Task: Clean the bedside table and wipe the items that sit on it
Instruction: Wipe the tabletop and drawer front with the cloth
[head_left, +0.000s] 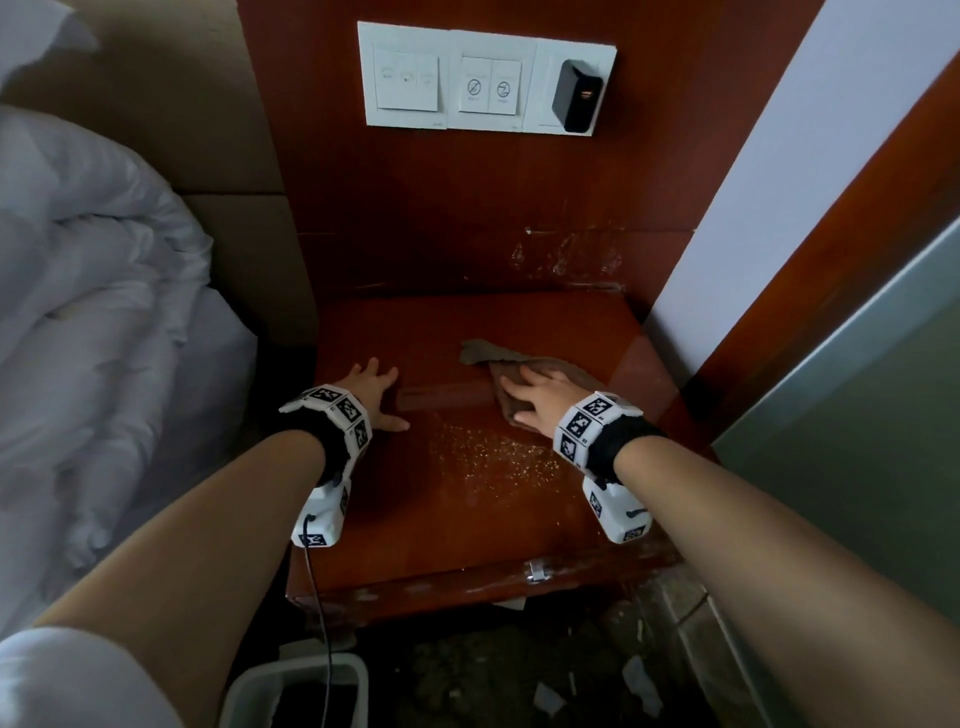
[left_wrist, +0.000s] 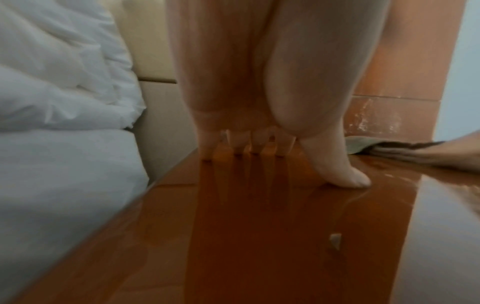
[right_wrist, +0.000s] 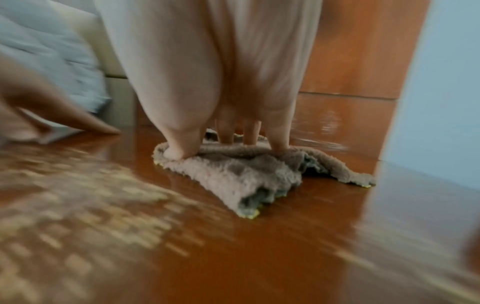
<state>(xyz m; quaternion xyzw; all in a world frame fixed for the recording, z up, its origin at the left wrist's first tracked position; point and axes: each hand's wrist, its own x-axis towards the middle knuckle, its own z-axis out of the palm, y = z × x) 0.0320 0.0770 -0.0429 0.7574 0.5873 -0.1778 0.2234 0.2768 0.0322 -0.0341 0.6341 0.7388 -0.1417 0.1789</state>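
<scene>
The right hand (head_left: 537, 402) lies flat on a crumpled grey-brown cloth (right_wrist: 249, 174), fingers straight and spread, pressing it to the table (head_left: 467, 530) so the whole pad of fabric drags across the surface rather than bunching up. The left hand (head_left: 371, 397) is released, with palm down and fingers splayed on the bare wood near the bed (head_left: 104, 312), seemingly to brace the body during the wipe. The cloth is a fluffy, looped terry, folded over itself at the right rear part of the top. The table is glossy reddish-brown veneer, mirror-like, and a scatter of pale crumbs (head_left: 493, 452) sits just in front of the cloth, apparently next to be swept.
</scene>
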